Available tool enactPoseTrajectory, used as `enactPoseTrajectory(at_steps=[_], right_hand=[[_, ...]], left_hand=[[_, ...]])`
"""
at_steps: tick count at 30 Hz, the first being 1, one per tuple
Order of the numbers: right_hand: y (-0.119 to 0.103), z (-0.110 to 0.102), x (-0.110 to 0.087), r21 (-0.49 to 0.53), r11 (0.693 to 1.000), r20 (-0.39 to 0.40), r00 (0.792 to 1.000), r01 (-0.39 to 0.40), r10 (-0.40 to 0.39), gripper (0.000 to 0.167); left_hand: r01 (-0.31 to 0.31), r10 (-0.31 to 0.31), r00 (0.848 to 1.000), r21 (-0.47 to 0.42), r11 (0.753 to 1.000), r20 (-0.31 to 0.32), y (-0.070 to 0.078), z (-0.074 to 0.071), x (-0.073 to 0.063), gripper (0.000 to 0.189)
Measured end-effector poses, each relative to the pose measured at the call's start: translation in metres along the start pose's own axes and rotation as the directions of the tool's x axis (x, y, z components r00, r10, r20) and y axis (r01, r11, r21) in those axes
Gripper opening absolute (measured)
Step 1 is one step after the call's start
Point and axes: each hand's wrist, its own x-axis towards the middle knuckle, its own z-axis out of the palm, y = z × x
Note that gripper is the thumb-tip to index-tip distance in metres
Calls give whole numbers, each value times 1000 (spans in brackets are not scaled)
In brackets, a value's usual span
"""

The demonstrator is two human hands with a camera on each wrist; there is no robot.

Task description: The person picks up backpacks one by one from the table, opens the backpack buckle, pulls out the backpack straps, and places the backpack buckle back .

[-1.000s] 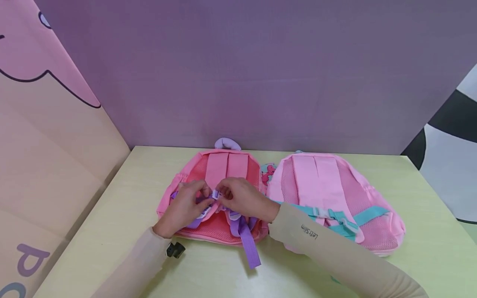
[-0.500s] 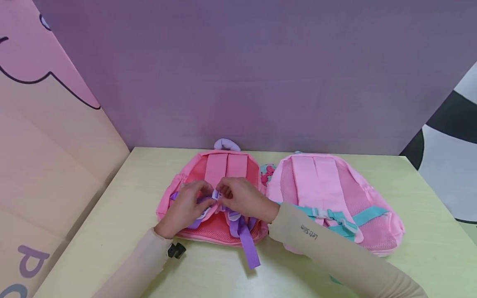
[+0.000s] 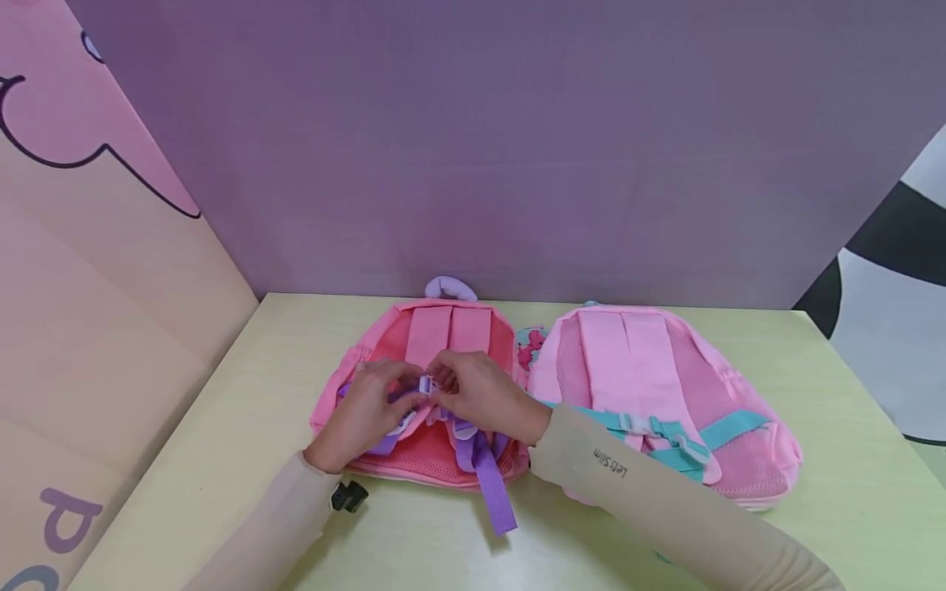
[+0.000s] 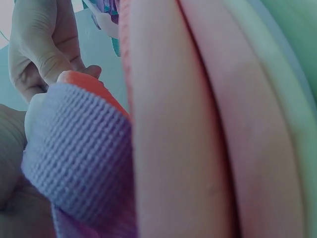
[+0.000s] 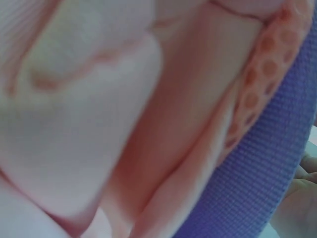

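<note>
A coral-pink backpack (image 3: 467,328) lies with its straps facing up, its lilac handle (image 3: 450,287) toward the wall. Over its middle, my left hand (image 3: 367,408) and right hand (image 3: 484,396) meet at a small white buckle (image 3: 425,385), each pinching one side of it between thumb and fingers. Fingers partly cover the buckle. A loose purple strap (image 3: 493,492) hangs from the bag toward the table's front. Purple webbing (image 4: 81,148) looms close in the left wrist view, with fingers beside it. The right wrist view is filled by pink cloth (image 5: 74,139) and purple webbing (image 5: 247,173).
A lighter pink backpack (image 3: 639,353) with turquoise straps (image 3: 735,427) lies just to the right, its front partly behind the right sleeve (image 3: 628,476). A patterned turquoise-and-red piece (image 3: 530,346) shows between the bags. A purple wall (image 3: 517,148) stands behind the table (image 3: 244,394).
Both hands stay at the buckle with only slight finger movement, and the buckle's white face has turned a little. The backpacks lie as before.
</note>
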Motion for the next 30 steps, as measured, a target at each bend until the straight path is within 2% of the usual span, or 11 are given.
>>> enactPoseTrajectory(at_steps=[5,9,16,23,30], right_hand=[[1,-1,1,15,1000,6,1000,6,-6,17],[2,-3,0,12,1000,17,1000,-1,1,17],[3,-4,-1,8,1000,26,999,-21,21,19],[4,-4,-2,28,1000,18,1000,-7,7,19],[5,-3,-2,47,999,15,1000,10,-11,19]], left_hand=[[-10,10,1000,-47,999,0,-1,1,1,42],[-14,13,1000,-68,998,-14,-2,1,1,38],[-46,46,998,3,999,-42,-4,2,1,21],[-85,84,994,0,996,-67,-4,1,3,18],[-54,51,997,-47,997,-58,-4,1,4,25]])
